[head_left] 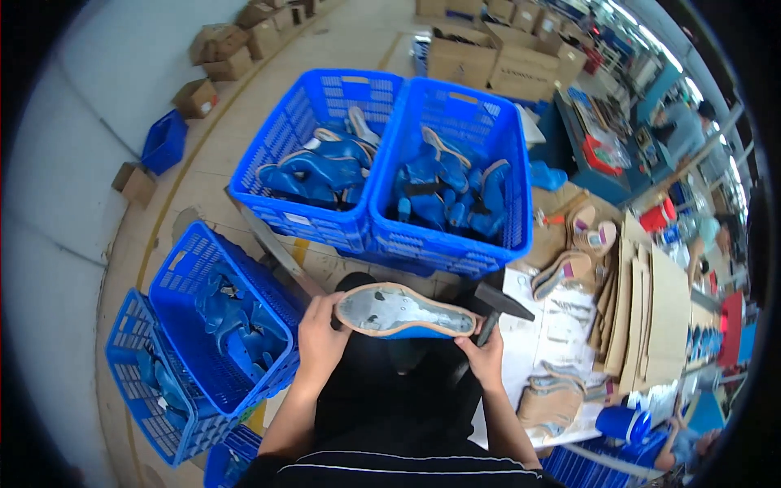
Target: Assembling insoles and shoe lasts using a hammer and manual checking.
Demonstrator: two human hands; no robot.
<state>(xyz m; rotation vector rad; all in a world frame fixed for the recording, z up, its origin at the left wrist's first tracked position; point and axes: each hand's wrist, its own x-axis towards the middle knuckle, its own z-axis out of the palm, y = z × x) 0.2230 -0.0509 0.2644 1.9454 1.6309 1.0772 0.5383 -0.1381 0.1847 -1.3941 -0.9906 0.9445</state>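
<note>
A blue shoe last (431,332) lies level in front of my body, its underside turned up. That underside is grey and worn, with a tan rim (370,329) running round its edge. My left hand (323,333) grips the wide end, thumb below the rim and fingers at the far side. At the narrow end is my right hand (486,358), closed round the dark handle of a hammer (504,301) and touching the last with its fingertips. The hammer's head points away to the right, above the paper-covered table.
Ahead, two blue crates (305,215) (447,252) hold blue lasts. More blue crates (285,358) (183,447) stand at the left. On the table at right are sandals (561,272), cardboard sheets (663,317) and a tan bundle (549,407). Cardboard boxes (460,65) and other people (687,130) are farther off.
</note>
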